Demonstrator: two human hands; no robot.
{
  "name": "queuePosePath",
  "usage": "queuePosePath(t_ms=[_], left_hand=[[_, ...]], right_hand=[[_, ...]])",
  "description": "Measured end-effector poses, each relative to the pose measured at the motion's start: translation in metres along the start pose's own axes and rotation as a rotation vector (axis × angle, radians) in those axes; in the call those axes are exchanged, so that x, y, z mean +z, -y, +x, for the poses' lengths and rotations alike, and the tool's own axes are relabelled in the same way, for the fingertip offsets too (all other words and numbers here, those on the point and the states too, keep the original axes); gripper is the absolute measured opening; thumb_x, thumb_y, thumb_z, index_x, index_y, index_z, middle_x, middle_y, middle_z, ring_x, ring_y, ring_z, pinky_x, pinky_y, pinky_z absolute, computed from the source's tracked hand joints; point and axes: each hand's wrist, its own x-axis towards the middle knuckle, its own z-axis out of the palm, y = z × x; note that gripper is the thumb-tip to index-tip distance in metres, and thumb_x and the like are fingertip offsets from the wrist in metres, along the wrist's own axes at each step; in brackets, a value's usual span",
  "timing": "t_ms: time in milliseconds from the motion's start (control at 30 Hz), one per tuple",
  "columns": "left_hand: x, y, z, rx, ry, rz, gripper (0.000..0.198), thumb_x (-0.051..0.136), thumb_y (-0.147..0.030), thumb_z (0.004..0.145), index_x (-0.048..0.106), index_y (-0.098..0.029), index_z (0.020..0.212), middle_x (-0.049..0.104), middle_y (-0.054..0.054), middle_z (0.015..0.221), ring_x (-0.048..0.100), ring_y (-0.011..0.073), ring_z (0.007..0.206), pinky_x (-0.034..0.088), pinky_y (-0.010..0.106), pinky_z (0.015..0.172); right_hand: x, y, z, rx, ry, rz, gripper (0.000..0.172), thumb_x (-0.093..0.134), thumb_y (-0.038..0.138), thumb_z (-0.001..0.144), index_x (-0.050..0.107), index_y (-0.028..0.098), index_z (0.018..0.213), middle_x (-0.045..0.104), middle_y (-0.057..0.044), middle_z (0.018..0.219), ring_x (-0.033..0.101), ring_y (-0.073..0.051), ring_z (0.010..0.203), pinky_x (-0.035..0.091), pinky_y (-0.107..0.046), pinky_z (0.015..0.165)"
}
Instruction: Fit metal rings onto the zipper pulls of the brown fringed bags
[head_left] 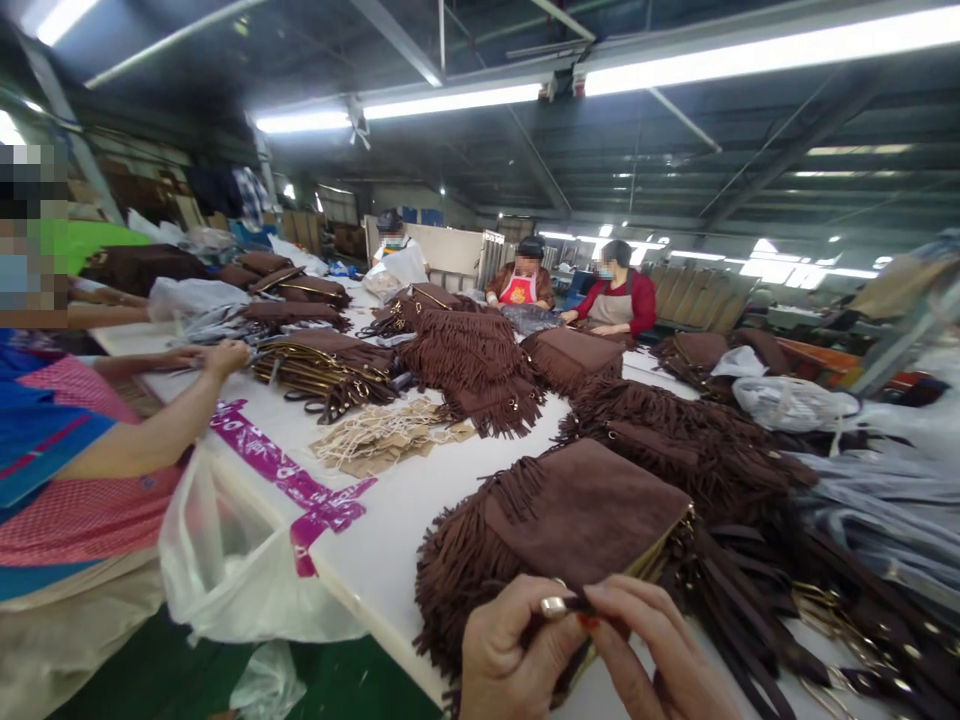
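My left hand [510, 645] and my right hand [654, 640] are close together at the bottom of the view. Between their closed fingers runs a short dark brown strap [577, 604]. A shiny gold-coloured metal piece [555, 606] shows at my left fingers; whether it belongs to the strap I cannot tell. Right behind my hands lies a stack of brown suede fringed bags [592, 500], its flap smooth on top and its fringe hanging to the left. Part of the stack is hidden behind my fingers.
More fringed bags [469, 350] are piled across the white table [390, 545]. Paper tags with white strings [390, 435] lie mid-table. A plastic bag [247, 560] hangs off the left edge. Dark straps [742, 610] lie right. A co-worker's hand [225, 358] is at left; other people work beyond.
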Motion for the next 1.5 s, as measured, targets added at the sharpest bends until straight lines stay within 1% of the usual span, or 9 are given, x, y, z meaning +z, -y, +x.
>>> queuePosePath(t_ms=[100,233,333,567,767,933,1100,1200,1500], left_hand=[[0.000,0.001,-0.001,-0.041,0.009,-0.039,0.016,0.062,-0.034,0.075,0.065,-0.018,0.075,0.061,-0.001,0.068,0.053,0.0096,0.062,0.042,0.018,0.059],[-0.002,0.007,-0.001,0.021,0.054,0.038,0.022,0.057,-0.037,0.078,0.067,-0.017,0.077,0.061,0.002,0.068,0.054,0.0112,0.062,0.042,0.019,0.058],[-0.002,0.015,-0.001,0.055,0.044,0.082,0.028,0.054,-0.040,0.080,0.066,-0.016,0.075,0.061,0.003,0.066,0.054,0.0118,0.060,0.042,0.020,0.056],[-0.008,0.009,0.000,0.157,0.084,0.274,0.032,0.048,-0.042,0.082,0.064,-0.016,0.072,0.062,0.003,0.063,0.054,0.0117,0.059,0.042,0.020,0.055],[-0.008,0.010,-0.001,0.022,0.072,0.203,0.019,0.053,-0.027,0.077,0.062,-0.015,0.066,0.057,0.000,0.058,0.049,0.0096,0.054,0.039,0.018,0.051],[-0.008,0.011,-0.002,-0.040,0.078,0.180,0.014,0.050,-0.019,0.075,0.061,-0.015,0.067,0.058,0.000,0.059,0.050,0.0097,0.055,0.040,0.019,0.053],[-0.012,0.005,-0.001,0.102,0.132,0.280,0.026,0.049,-0.033,0.082,0.063,-0.014,0.071,0.060,0.002,0.061,0.053,0.0103,0.056,0.041,0.019,0.052],[-0.013,0.004,0.000,0.169,0.123,0.361,0.036,0.043,-0.040,0.085,0.063,-0.015,0.070,0.061,0.002,0.059,0.052,0.0097,0.053,0.040,0.019,0.049],[-0.013,0.002,0.003,0.284,0.109,0.476,0.038,0.037,-0.038,0.088,0.061,-0.015,0.068,0.061,0.002,0.056,0.053,0.0091,0.050,0.040,0.018,0.048]], right_hand=[[-0.007,0.005,0.017,-0.023,0.138,0.100,0.021,0.054,0.015,0.083,0.052,0.024,0.103,0.055,-0.001,0.091,0.057,-0.011,0.082,0.049,-0.015,0.073],[-0.008,0.012,0.033,0.010,0.319,0.178,0.014,0.051,0.014,0.084,0.052,0.024,0.094,0.053,0.002,0.084,0.055,-0.009,0.077,0.047,-0.015,0.068],[-0.007,0.013,0.036,0.049,0.370,0.182,0.006,0.049,0.017,0.086,0.051,0.022,0.084,0.051,0.002,0.080,0.053,-0.008,0.071,0.044,-0.016,0.063],[-0.010,0.015,0.036,0.054,0.439,0.077,0.016,0.043,0.018,0.088,0.044,0.021,0.072,0.047,0.003,0.072,0.050,-0.009,0.064,0.041,-0.018,0.057],[-0.002,0.011,0.019,-0.105,0.368,-0.131,0.015,0.039,0.018,0.090,0.041,0.021,0.075,0.048,0.000,0.071,0.050,-0.013,0.066,0.039,-0.019,0.052],[0.001,0.008,0.010,-0.012,0.294,-0.043,0.021,0.041,0.024,0.091,0.039,0.022,0.070,0.048,0.001,0.070,0.050,-0.011,0.061,0.042,-0.018,0.053],[-0.001,0.006,0.019,0.008,0.344,0.047,0.007,0.043,0.019,0.089,0.045,0.021,0.083,0.050,0.000,0.076,0.052,-0.010,0.067,0.045,-0.017,0.060],[0.001,0.006,0.023,0.012,0.385,0.053,0.009,0.043,0.018,0.089,0.046,0.021,0.080,0.051,0.000,0.077,0.053,-0.011,0.069,0.046,-0.019,0.062],[0.000,0.006,0.021,-0.050,0.312,0.109,0.010,0.047,0.011,0.085,0.052,0.020,0.083,0.053,0.000,0.074,0.055,-0.011,0.067,0.048,-0.017,0.060]])
